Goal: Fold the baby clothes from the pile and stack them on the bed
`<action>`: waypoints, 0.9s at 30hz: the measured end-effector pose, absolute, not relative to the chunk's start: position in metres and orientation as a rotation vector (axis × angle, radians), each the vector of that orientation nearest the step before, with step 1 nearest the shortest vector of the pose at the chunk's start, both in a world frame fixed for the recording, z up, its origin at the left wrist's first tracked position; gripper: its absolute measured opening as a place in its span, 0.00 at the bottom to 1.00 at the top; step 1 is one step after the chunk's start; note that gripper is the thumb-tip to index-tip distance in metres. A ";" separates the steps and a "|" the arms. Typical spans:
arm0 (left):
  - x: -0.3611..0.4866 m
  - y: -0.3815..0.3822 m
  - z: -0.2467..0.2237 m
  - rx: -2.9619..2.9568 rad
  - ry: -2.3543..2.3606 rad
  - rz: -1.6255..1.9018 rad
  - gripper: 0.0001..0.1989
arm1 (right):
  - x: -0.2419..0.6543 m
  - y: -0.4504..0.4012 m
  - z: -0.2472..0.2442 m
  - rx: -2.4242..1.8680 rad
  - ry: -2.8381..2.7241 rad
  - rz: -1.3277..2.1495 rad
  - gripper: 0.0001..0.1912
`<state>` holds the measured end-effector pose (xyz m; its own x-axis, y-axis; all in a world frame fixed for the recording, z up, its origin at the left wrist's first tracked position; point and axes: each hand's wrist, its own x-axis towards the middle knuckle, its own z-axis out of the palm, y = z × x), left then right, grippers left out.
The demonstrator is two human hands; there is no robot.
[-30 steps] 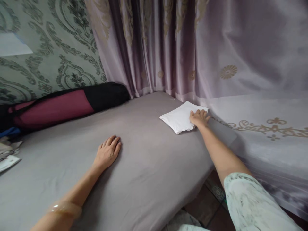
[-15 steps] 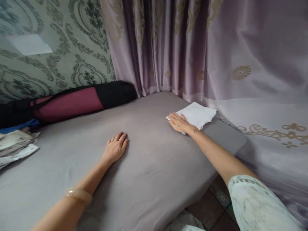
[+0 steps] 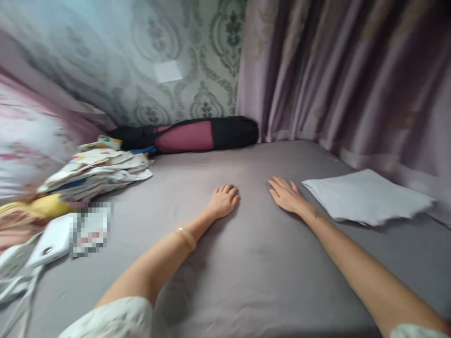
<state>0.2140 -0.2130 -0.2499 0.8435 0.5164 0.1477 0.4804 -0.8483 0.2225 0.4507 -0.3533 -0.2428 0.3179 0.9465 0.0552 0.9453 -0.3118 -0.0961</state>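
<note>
The folded white cloth (image 3: 366, 197) lies near the right edge of the bed (image 3: 260, 263), just beside the right hand (image 3: 287, 197), whose fingers are spread and hold nothing. The left hand (image 3: 223, 202) (empty too, fingers loosely bent) rests palm down, and a black-and-maroon bag (image 3: 186, 137) lies along the far edge

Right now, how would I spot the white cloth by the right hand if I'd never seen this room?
Start with the wide grey sheet and look to its right side, below the curtain. Just right of the right hand lies the white cloth. It is flat and plain, unlike the patterned pile at the left.
</note>
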 end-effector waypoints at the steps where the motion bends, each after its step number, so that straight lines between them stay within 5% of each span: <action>1: 0.215 -0.209 -0.250 2.791 0.780 0.314 0.22 | 0.439 -0.340 -0.247 -2.427 -1.804 0.061 0.30; 7: 0.202 -0.156 -0.252 2.224 0.655 0.403 0.17 | 0.368 -0.274 -0.262 -2.330 -1.923 0.137 0.31; 21: -0.030 -0.011 -0.156 1.903 1.836 1.132 0.19 | 0.324 -0.262 -0.270 -2.295 -1.963 -0.049 0.33; 27: -0.102 0.023 -0.128 2.058 2.321 0.881 0.19 | 0.325 -0.259 -0.277 -2.307 -1.931 -0.084 0.34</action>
